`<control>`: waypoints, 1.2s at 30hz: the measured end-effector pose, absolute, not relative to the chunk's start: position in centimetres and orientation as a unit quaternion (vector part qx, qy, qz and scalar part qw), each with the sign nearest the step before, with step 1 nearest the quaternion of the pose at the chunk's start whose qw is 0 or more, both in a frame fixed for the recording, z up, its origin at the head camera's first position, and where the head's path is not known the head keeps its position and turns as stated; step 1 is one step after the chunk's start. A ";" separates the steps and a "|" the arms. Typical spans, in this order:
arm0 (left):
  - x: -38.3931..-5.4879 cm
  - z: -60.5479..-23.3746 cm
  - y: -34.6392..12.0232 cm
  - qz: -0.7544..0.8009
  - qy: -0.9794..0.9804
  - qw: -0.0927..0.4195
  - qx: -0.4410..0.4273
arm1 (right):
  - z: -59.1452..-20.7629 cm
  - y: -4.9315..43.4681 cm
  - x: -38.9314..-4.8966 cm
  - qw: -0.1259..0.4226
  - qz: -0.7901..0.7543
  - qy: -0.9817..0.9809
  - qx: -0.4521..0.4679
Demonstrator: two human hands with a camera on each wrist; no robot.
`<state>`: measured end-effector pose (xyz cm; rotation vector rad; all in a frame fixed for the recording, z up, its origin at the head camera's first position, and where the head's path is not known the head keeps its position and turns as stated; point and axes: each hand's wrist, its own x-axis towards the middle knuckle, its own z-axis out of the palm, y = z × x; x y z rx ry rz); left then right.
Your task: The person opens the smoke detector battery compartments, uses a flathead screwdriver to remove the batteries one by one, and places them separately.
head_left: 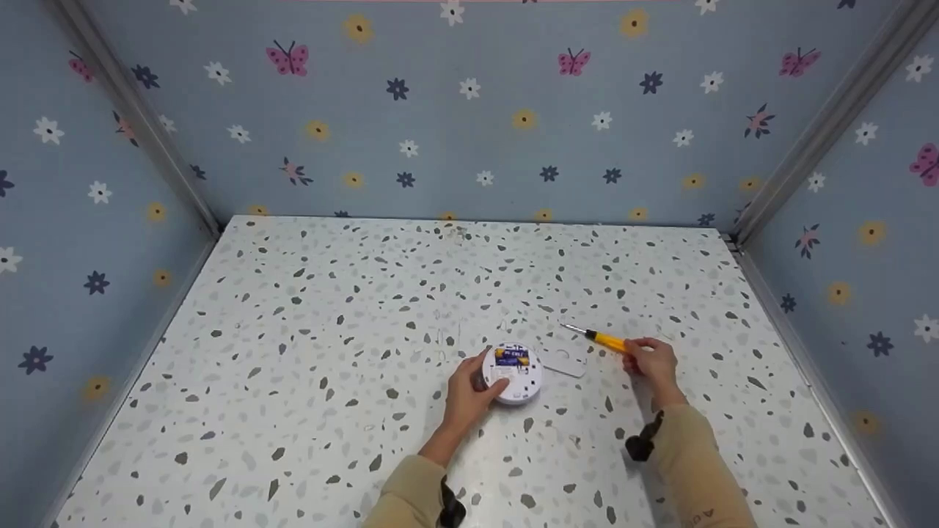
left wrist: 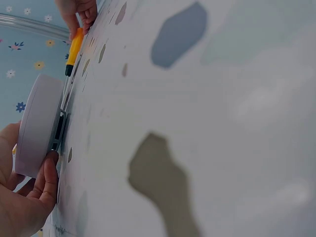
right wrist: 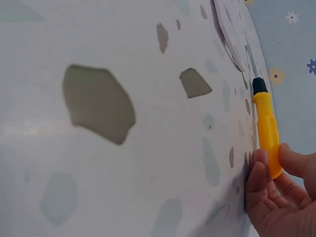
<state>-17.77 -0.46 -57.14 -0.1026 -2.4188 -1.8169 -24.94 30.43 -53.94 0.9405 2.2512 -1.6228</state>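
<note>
Steadying the round battery device (head_left: 513, 372) in my left hand's (head_left: 467, 397) curled grip, my right hand (head_left: 652, 362) pinches the yellow screwdriver (head_left: 600, 338); next, its tip needs aiming.

text: none legible | round white device (head_left: 513, 373): blue-yellow label (print too small to read)

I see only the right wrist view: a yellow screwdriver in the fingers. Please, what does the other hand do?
Observer: The left hand grips a round white device on the speckled table.
Operator: Is something on top of this device?
Observer: Yes, a blue and yellow label faces up.
Operator: Does the screwdriver touch it?
Observer: No. The screwdriver, held by the right hand, points away from it. A flat white cover lies beside the device.
</note>
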 end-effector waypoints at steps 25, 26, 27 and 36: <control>-17.8 -57.3 -0.6 -0.586 -0.806 0.070 -0.042 | -52.5 29.5 -23.4 0.084 -0.496 0.829 0.245; -17.8 -57.3 -0.6 -0.588 -0.805 0.069 -0.042 | -52.3 29.4 -23.3 0.089 -0.495 0.830 0.241; -17.8 -57.2 -0.5 -0.589 -0.804 0.068 -0.042 | -52.3 29.3 -23.2 0.094 -0.493 0.832 0.236; -17.7 -57.0 -0.6 -0.589 -0.804 0.072 -0.042 | -52.5 28.0 -23.0 0.084 -0.503 0.834 0.208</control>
